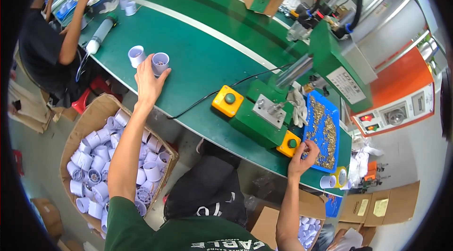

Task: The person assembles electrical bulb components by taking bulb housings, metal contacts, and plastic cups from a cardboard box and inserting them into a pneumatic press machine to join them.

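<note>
Held cup: the pale lilac cup (pixel 160 66) is upright, mouth up, at the green table (pixel 198 52); whether its base touches the surface, I cannot tell. Something small sits inside, too small to name.
Left hand: the left hand (pixel 149 80) is closed around the cup's side, fingers on the left, thumb on the right; a loose pinch on that smooth wall could let it slip or tip.
Second cup: another lilac cup (pixel 136 56) stands just beside it, so a sideways swing of the fingers could topple it.
Right hand: the right hand (pixel 305 153) is half curled at the tray's near corner; I cannot tell whether it holds anything.
Button box: the yellow button box (pixel 288 144) is just beside that hand; a careless brush could press its green button.
Tray: the blue tray (pixel 336 109) carries loose metal bits, which could scatter if a wrist catches the rim.
Cable: a black cable (pixel 203 102) crosses the table between cups and press (pixel 269 121); a forearm could snag it.
Carton: the open carton (pixel 94 109) below the left forearm is heaped with cups; a knock could spill some.
</note>
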Demonstrator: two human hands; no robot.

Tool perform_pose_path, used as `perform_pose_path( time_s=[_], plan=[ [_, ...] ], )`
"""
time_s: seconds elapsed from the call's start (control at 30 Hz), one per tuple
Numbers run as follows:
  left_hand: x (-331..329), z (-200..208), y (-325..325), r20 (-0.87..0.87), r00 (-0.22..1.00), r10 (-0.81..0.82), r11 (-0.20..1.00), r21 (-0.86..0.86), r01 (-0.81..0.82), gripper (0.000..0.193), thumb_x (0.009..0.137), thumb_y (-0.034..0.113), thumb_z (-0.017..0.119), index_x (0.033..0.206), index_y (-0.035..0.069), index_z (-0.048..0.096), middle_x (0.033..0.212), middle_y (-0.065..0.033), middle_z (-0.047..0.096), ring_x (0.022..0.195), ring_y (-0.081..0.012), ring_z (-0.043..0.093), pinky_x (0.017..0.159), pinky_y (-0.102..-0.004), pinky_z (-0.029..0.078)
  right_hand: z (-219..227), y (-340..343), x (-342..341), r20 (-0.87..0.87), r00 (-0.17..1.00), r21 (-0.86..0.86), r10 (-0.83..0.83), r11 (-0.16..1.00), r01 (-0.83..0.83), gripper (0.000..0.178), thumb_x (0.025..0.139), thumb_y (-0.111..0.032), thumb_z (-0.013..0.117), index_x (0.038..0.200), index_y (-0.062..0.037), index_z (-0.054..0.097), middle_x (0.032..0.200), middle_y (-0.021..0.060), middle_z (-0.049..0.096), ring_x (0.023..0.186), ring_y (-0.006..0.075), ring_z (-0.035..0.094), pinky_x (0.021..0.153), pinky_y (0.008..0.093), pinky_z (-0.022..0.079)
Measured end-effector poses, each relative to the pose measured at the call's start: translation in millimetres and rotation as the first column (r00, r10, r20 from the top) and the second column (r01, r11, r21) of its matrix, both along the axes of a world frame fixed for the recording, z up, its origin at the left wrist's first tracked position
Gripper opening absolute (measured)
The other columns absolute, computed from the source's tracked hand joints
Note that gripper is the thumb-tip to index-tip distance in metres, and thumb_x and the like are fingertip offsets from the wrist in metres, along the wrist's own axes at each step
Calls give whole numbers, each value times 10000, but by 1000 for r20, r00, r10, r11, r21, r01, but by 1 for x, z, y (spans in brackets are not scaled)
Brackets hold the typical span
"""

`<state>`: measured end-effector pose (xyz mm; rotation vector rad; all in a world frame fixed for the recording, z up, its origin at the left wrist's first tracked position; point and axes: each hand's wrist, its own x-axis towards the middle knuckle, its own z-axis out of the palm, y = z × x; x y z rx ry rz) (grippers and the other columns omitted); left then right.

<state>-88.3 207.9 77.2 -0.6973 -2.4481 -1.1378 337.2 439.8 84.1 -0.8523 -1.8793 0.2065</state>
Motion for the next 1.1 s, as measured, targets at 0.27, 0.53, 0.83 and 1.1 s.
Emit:
perform_pose_path(
  time_s=[0.27, 0.53, 0.83, 1.1],
  plan=[
    [9, -14, -131, -175, 976, 131, 991, 64, -121, 173, 877, 141, 694, 923, 9, 592, 883, -119, 613, 821, -281, 595, 773, -393, 469, 1, 5, 5, 52, 999, 83, -15, 996, 11, 158, 954, -87, 596, 1068, 22, 597, 1047, 116, 594, 917, 212, 546, 818, 331, 445],
    [21, -96, -245, 239, 968, 79, 720, -685, 111, 648, 851, 514, 637, 1238, -4, 583, 1271, -202, 584, 1217, -340, 515, 1078, -523, 282, -2, 5, 3, 52, 998, 47, 20, 999, -22, 108, 944, -56, 593, 1017, 22, 608, 1049, 144, 619, 946, 246, 582, 761, 324, 470],
    [79, -97, -234, 235, 972, -34, 725, -663, 185, 574, 778, 450, 745, 1109, -10, 649, 1343, -241, 500, 1309, -381, 428, 1154, -533, 221, -3, 9, 8, 71, 996, 48, 44, 998, -48, 120, 955, -59, 591, 1021, 37, 617, 1028, 128, 632, 938, 229, 580, 838, 337, 454],
    [91, -79, -234, 405, 914, 29, 846, -497, 193, 720, 704, 149, 811, 1302, -18, 448, 1197, -276, 574, 1105, -432, 563, 952, -447, 466, 0, 6, 4, 64, 996, 18, 63, 998, -64, 62, 924, -16, 608, 957, 36, 610, 1001, 159, 650, 918, 273, 603, 809, 356, 481]
  ],
)
